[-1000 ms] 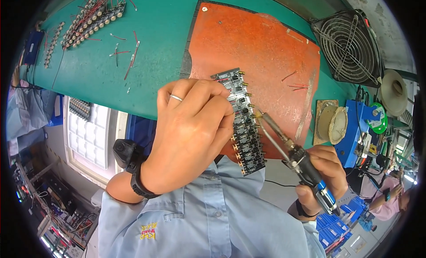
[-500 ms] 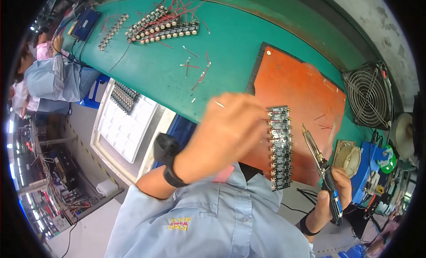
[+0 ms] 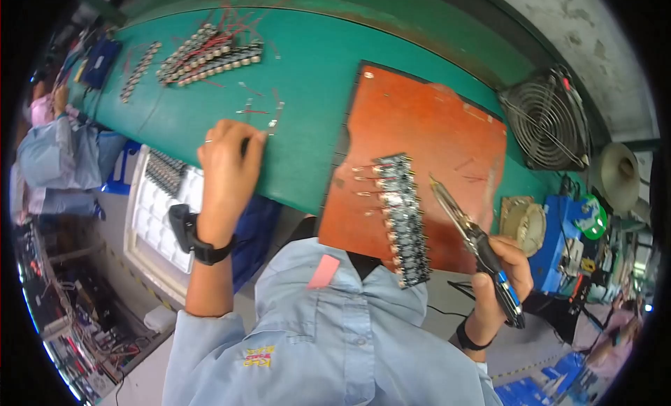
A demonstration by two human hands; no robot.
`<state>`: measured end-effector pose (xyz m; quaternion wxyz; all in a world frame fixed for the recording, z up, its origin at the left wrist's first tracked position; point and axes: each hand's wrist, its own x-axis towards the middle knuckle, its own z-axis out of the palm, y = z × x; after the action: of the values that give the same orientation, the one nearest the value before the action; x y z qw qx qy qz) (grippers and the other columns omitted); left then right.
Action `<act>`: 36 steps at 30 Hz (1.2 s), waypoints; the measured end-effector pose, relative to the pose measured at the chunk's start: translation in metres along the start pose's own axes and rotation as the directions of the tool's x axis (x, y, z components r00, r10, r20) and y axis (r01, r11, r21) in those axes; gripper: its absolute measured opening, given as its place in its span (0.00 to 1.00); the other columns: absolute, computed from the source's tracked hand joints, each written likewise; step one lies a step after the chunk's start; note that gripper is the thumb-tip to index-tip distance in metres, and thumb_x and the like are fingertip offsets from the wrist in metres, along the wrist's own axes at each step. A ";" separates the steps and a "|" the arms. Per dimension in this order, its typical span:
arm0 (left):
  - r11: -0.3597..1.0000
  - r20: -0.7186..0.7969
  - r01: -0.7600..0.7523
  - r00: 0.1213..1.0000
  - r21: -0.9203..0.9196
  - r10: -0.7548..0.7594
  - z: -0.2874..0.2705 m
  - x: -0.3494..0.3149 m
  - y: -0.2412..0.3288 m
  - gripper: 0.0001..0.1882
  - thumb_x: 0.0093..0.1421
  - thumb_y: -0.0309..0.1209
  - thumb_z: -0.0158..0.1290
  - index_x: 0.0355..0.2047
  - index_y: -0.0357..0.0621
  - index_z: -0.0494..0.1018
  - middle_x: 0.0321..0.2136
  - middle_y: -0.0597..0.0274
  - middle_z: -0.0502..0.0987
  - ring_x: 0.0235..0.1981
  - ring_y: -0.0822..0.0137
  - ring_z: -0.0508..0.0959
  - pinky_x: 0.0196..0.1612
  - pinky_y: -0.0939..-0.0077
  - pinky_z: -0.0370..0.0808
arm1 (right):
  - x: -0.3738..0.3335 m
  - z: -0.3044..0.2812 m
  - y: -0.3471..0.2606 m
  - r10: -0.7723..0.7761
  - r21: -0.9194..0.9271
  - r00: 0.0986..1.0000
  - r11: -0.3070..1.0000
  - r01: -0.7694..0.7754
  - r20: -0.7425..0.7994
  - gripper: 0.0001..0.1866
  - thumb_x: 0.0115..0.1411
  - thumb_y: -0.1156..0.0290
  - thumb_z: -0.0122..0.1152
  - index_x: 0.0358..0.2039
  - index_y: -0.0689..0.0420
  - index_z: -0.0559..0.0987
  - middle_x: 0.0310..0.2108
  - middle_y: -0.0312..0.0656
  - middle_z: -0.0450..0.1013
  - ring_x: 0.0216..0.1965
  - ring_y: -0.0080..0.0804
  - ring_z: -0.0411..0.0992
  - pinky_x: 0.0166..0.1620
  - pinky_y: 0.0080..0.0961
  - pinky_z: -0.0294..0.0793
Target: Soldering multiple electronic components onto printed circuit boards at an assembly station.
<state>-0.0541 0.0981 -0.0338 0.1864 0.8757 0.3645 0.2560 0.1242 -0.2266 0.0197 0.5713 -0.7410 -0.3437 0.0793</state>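
My right hand [image 3: 504, 270] grips a soldering iron [image 3: 482, 249] with a black and blue handle, its tip pointing up and left. Left of that tip, a strip of small circuit boards [image 3: 405, 221] lies on the orange mat [image 3: 437, 126], jutting past its near edge. Short red wires stick out of the strip's upper left side. My left hand [image 3: 231, 161] is over the green table, fingers bent and closed at the near end of some short red wires [image 3: 276, 112] with pale ends. Whether the fingertips hold a wire is hidden.
More board strips [image 3: 210, 56] with red wires lie at the far left of the table [image 3: 307, 63]. A black fan [image 3: 545, 119] and a solder spool [image 3: 523, 224] stand to the right. A white tray [image 3: 168, 217] sits below left; co-workers are beyond.
My left hand has left the board strip and moved left to the loose red wires. The view has shifted. My right hand still holds the soldering iron beside the strip.
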 end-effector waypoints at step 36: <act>0.543 0.286 0.043 0.884 -0.839 0.371 0.008 -0.051 0.133 0.08 0.55 0.20 0.59 0.35 0.36 0.74 0.32 0.56 0.77 0.31 0.68 0.80 0.33 0.76 0.78 | 0.006 0.049 -0.012 0.059 0.334 0.991 0.938 -0.096 0.119 0.27 0.55 0.84 0.61 0.56 0.63 0.67 0.30 0.37 0.73 0.30 0.17 0.70 0.34 0.16 0.71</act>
<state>-0.0078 -0.0288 0.0117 0.6245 0.7487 0.0642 0.2126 0.0987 -0.1830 0.0159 0.6675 -0.6392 -0.3256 0.1995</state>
